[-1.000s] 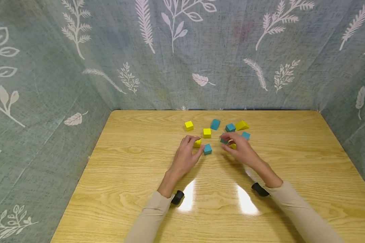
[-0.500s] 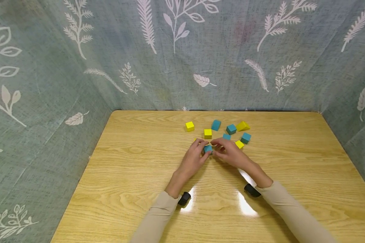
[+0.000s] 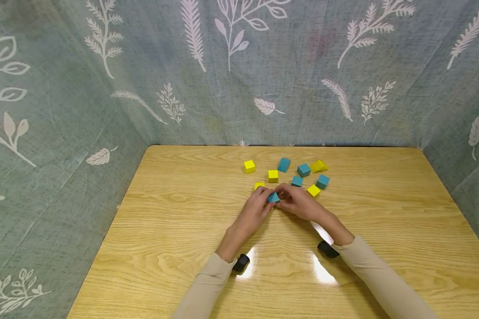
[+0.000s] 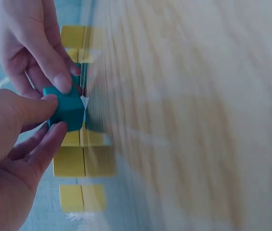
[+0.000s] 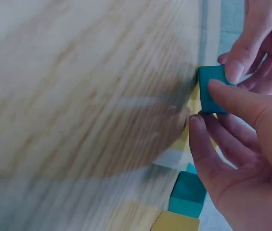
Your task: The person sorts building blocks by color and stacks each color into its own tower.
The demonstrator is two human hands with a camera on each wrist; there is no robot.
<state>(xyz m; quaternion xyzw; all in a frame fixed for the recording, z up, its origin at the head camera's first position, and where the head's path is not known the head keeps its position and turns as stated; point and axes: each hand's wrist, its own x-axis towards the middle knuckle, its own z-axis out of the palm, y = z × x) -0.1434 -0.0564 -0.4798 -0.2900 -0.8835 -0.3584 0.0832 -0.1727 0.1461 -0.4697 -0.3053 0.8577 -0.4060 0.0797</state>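
Observation:
A small blue cube block (image 3: 273, 198), tilted in the head view, sits between my two hands close over the table. My left hand (image 3: 254, 209) pinches it between thumb and fingers from the left. From the other side my right hand (image 3: 302, 204) grips it too; the right wrist view shows that thumb across the face of the blue block (image 5: 212, 90). In the left wrist view both thumbs press on the blue block (image 4: 68, 109). Just beyond my left fingers lies a yellow block (image 3: 259, 185), partly covered by that hand.
Behind the hands, yellow blocks (image 3: 273, 176) and blue blocks (image 3: 304, 170) lie scattered. A yellow triangular block (image 3: 319, 166) is at the back right, and another yellow block (image 3: 313, 191) sits beside my right hand. Patterned cloth (image 3: 207, 110) hangs behind the wooden table (image 3: 163, 212).
My right hand has moved left from the blocks on the right to the blue block by my left hand. Both hands now hold that block, and it has turned and tilted.

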